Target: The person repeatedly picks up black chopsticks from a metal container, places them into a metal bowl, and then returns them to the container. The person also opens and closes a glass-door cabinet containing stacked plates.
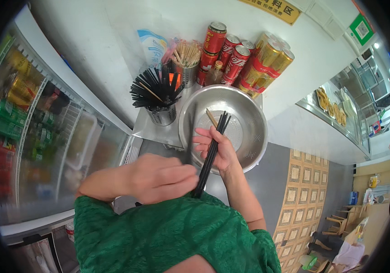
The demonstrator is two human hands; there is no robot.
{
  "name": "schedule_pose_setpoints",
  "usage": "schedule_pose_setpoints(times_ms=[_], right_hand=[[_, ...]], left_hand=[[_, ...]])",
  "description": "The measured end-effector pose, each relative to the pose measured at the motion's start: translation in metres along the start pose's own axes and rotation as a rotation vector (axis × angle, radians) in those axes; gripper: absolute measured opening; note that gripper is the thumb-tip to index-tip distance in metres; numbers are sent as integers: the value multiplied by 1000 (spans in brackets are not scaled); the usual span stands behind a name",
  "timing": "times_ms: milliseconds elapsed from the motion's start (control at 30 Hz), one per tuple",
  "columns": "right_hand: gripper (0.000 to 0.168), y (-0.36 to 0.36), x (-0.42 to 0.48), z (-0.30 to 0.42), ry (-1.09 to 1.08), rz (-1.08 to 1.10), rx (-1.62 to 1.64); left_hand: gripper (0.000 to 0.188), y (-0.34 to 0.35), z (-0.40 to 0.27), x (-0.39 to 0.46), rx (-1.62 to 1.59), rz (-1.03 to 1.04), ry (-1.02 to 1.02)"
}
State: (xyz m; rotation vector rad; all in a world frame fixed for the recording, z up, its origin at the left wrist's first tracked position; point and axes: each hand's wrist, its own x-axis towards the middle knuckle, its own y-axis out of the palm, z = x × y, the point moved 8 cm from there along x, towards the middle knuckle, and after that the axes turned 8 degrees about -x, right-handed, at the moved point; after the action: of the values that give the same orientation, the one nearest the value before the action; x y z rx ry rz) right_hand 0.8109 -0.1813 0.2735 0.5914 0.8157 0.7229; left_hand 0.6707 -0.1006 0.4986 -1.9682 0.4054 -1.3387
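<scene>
My right hand (223, 150) is closed around a bundle of black chopsticks (212, 155), thumb across them and fingers spread to the left. The bundle slants from over the colander down to my green top. A light wooden stick (211, 117) shows beside its upper end; I cannot tell whether it is in the hand. To the left, my left hand (166, 177) is blurred and pinches one or more dark chopsticks (190, 133), held upright. Beneath both bundles sits a wide stainless steel colander (258, 136) with a perforated floor.
Black chopsticks (152, 87) fill a perforated metal holder (162, 116) left of the colander. Behind stand a cup of wooden sticks (186, 56), red drink cans (237, 63), a small bottle (214, 73) and wrapped gold cans (266, 63). A glass-fronted drinks fridge (55, 136) flanks my left; a person (346, 254) sits far right.
</scene>
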Motion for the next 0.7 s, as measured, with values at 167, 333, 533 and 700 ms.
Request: schedule_pose_setpoints(times_ms=[167, 333, 533, 700], right_hand=[[48, -8, 10, 0, -85, -44, 88], [44, -24, 17, -1, -89, -81, 104], [38, -28, 23, 1, -90, -60, 161], [24, -48, 18, 10, -150, -166, 103]], left_hand=[[18, 71, 11, -31, -9, -34, 119], [19, 104, 22, -47, -89, 99, 106], [19, 124, 21, -53, -215, 120, 117], [25, 100, 45, -66, -14, -181, -61]])
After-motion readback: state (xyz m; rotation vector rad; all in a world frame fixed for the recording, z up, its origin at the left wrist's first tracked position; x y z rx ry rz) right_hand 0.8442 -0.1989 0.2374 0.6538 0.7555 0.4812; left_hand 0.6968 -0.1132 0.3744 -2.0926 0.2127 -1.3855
